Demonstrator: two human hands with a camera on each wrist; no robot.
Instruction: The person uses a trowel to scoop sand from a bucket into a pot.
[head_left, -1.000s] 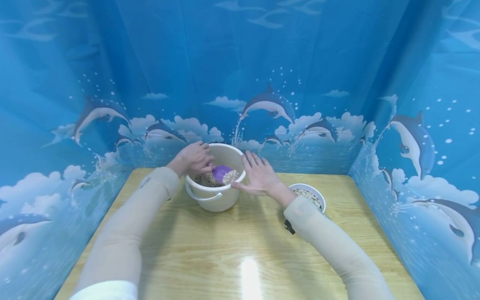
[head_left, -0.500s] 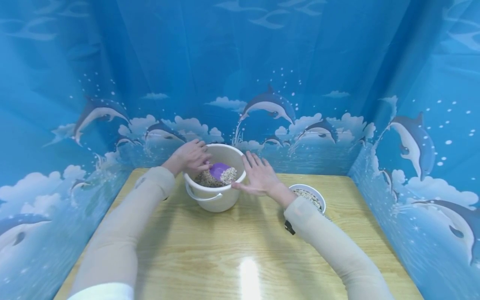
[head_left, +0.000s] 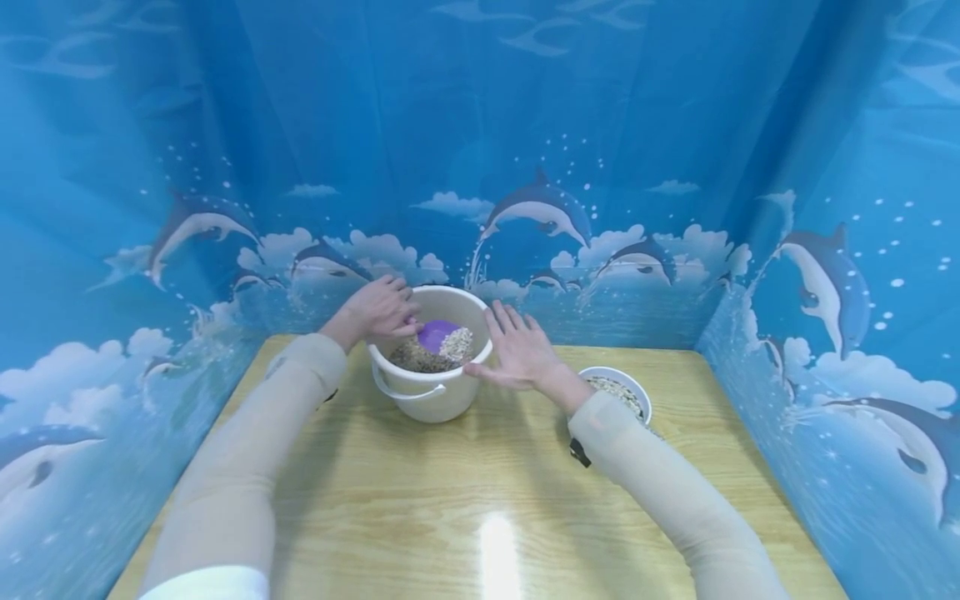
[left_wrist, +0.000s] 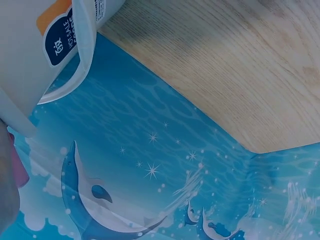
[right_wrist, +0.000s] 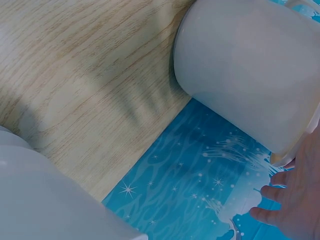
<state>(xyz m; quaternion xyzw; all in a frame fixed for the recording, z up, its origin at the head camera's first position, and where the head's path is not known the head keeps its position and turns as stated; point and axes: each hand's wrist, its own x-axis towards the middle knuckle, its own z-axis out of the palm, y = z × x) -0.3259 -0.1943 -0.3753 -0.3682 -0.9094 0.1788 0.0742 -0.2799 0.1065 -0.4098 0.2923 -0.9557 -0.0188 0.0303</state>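
In the head view, my left hand (head_left: 378,309) reaches over the left rim of a white bucket (head_left: 435,406). It grips the handle of a purple scoop (head_left: 435,335) that lies low in the bucket. Pale flakes heap at the scoop's front, above darker grain (head_left: 411,357) inside. My right hand (head_left: 517,348) touches the bucket's right rim with its fingers straight. The left wrist view has only an edge of that left hand (left_wrist: 7,182), with the pinkish handle end (left_wrist: 18,162) beside it. In the right wrist view, spread fingers (right_wrist: 272,194) lie near the bucket's rim.
A white bowl (head_left: 647,400) of mixed grain stands right of the bucket, partly behind my right forearm. The bucket's white bail (head_left: 390,392) hangs at its front left. The wooden table (head_left: 420,508) meets a blue dolphin-print sheet (head_left: 420,125) at the back and sides.
My left hand has shifted slightly left and back, drawing the scoop a little the same way. More pale flakes show at its front. My right hand and the bucket stay nearly still.
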